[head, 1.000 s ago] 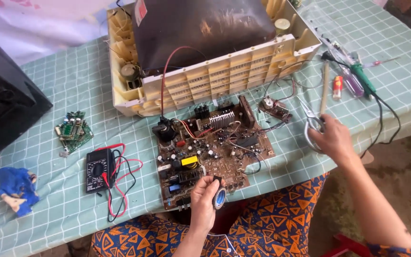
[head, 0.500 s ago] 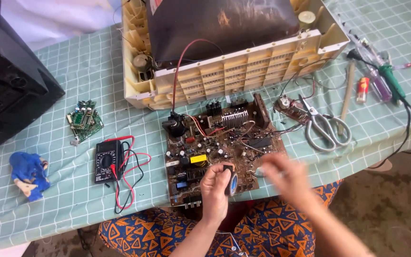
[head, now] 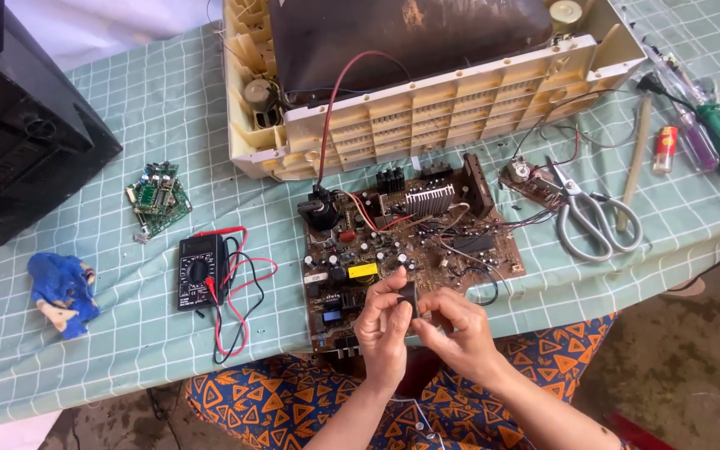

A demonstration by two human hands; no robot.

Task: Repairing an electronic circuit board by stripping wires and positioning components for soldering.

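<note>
Both hands meet at the near edge of the tabletop (head: 110,333), right over the front rim of the brown circuit board (head: 410,242). The left hand (head: 382,327) and the right hand (head: 452,327) come up from the lap side, forearms angled inward, fingers curled toward each other. Between them sits a small dark roll (head: 407,300), possibly tape; the left hand's grip is closed on it with thumb and fingertips, while the right hand pinches at its side, fingers nearly shut. What exactly the right fingers have hold of is too small to tell.

Open room is scarce behind the hands: the board fills the space up to the cream television casing (head: 427,108). To the left, the black multimeter (head: 202,271) with its red and black leads lies just beside the board. To the right, scissors (head: 589,217) lie near the board's corner, and past them a wooden stick (head: 632,158) and screwdrivers (head: 706,125) run toward the far edge. A blue rag (head: 60,287) rests well apart at the left.
</note>
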